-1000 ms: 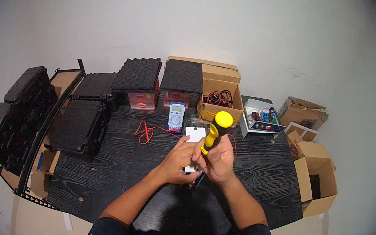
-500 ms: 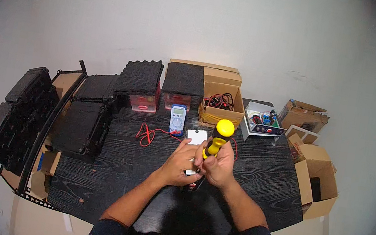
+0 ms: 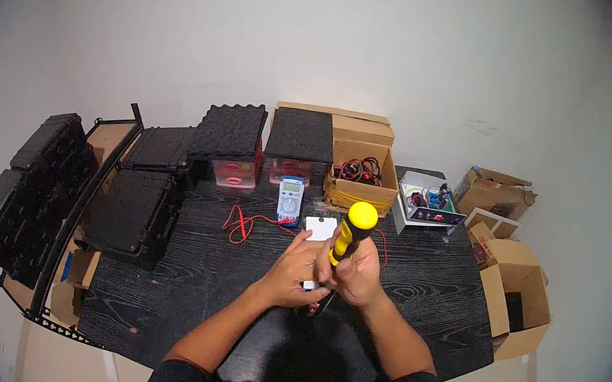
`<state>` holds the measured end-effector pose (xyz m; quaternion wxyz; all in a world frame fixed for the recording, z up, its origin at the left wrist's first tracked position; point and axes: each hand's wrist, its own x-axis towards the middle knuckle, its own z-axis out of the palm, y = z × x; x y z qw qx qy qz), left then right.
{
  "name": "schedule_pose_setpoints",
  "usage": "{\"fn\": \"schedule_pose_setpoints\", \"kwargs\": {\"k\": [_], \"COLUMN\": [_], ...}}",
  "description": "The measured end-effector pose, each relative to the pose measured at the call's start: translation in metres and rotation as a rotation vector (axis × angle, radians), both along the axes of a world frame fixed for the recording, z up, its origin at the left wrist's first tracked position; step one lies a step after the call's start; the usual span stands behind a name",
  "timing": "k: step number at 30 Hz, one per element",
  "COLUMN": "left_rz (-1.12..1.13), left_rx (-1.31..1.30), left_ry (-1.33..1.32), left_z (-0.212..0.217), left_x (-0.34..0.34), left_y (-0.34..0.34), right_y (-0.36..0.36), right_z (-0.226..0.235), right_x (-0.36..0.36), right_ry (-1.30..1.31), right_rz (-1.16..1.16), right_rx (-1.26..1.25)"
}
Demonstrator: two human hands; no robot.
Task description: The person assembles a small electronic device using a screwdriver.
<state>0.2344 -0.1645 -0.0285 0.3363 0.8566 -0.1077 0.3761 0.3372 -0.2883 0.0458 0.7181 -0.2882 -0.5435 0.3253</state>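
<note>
Our right hand (image 3: 358,273): clenched round yellow-and-black plastic screwdriver (image 3: 352,230), upright. Our left hand (image 3: 295,273): grasping small dark device (image 3: 315,303) above black wooden table (image 3: 171,282).

- I have one view only, from a wide fisheye camera worn on the head, the left of a side-by-side pair.
- It faces down and forward over the black wood-grain table (image 3: 170,289), toward the white wall (image 3: 329,43) filling the upper frame.
- My forearms enter from the lower edge; the hands sit near, at frame centre.
- Straight edges bow toward the dark rim.
</note>
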Motion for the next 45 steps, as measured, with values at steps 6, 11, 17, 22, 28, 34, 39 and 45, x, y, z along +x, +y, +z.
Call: {"fn": "schedule_pose_setpoints", "kwargs": {"k": [6,11,17,22,28,34,39,45], "left_rz": [0.013,-0.003,0.004,0.005,0.018,0.008,-0.001,-0.015], "left_rx": [0.035,0.046,-0.033,0.037,0.074,-0.006,0.015,0.030], "left_ry": [-0.011,-0.006,0.049,-0.025,-0.002,0.001,0.022,0.002], "left_z": [-0.005,-0.007,-0.001,-0.001,-0.001,0.000,-0.002,-0.008], "left_x": [0.000,0.001,0.000,0.001,-0.002,-0.001,-0.001,0.001], "left_y": [0.003,0.005,0.000,0.001,0.002,0.000,0.002,0.006], "right_y": [-0.001,0.002,0.005,0.002,-0.001,0.003,0.002,0.001], "right_z": [-0.005,-0.003,-0.013,-0.009,0.001,-0.014,-0.010,-0.015], "right_x": [0.012,0.004,0.010,0.014,0.008,0.013,0.012,0.017], "right_ry": [0.132,0.065,0.074,0.174,0.014,0.216,0.015,0.160], "right_rz": [0.178,0.081,0.008,0.171,-0.023,0.216,0.095,0.251], "right_rx": [-0.133,-0.038,0.011,-0.099,-0.112,-0.186,-0.031,-0.174]}}
